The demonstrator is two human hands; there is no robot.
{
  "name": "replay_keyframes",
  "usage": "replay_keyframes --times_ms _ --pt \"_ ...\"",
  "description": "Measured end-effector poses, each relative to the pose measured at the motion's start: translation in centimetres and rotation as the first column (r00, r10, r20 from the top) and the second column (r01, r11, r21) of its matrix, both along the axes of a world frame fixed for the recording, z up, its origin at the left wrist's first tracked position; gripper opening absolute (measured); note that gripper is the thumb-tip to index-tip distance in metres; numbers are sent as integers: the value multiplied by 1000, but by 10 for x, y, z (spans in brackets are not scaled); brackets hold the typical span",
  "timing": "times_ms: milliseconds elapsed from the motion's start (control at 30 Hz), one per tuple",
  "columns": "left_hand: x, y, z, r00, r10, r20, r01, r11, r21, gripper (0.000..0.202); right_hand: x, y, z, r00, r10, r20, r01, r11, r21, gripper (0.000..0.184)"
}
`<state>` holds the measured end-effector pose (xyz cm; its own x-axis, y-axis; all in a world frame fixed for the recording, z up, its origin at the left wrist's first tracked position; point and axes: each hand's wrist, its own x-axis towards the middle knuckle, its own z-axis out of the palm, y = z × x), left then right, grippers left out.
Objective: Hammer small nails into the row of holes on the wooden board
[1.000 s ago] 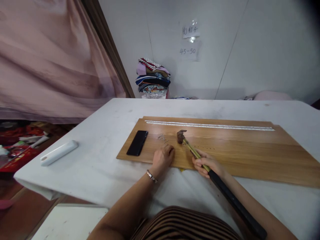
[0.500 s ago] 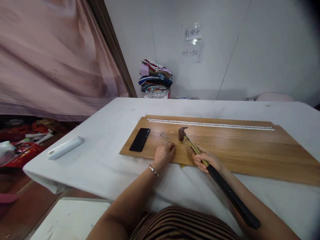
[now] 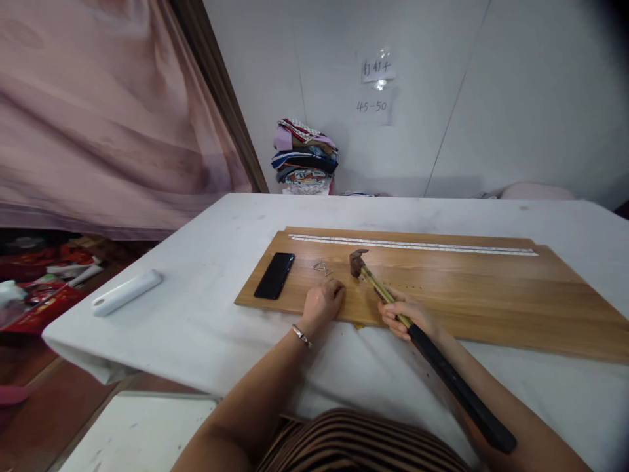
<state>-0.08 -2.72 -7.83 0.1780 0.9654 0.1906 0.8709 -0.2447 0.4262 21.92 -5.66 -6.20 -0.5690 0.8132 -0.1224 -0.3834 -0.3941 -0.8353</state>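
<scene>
On the board (image 3: 491, 298), in the head view, the left hand (image 3: 322, 304) is resting curled near the loose nails (image 3: 322, 267); whether it is pinching anything, I cannot tell. The right hand (image 3: 417, 316) is gripping the hammer (image 3: 435, 354) mid-shaft. Neither is visibly shifting across the last second, so work seems to be pausing.

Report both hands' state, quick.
Left hand: closed, fingers curled, at the wooden board; whether it holds anything cannot be told.
Right hand: closed around the handle of the hammer.
</scene>
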Motion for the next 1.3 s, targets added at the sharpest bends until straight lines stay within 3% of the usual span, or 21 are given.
replay_keyframes --times_ms 833,933,1133,1300 --pt "-4 2 -5 999 -28 27 28 1000 -6 20 0 3 -9 1000 9 -15 -9 1000 -26 39" --pt "-4 3 -5 999 -36 17 36 999 5 20 0 3 -5 1000 -5 -9 4 1000 -18 39" --pt "-3 2 -5 999 -44 20 44 999 14 21 -3 2 9 1000 -19 -6 19 1000 -6 22" --pt "-4 2 -5 998 -43 44 42 999 19 20 -10 -3 6 999 -31 -17 31 999 -24 31"
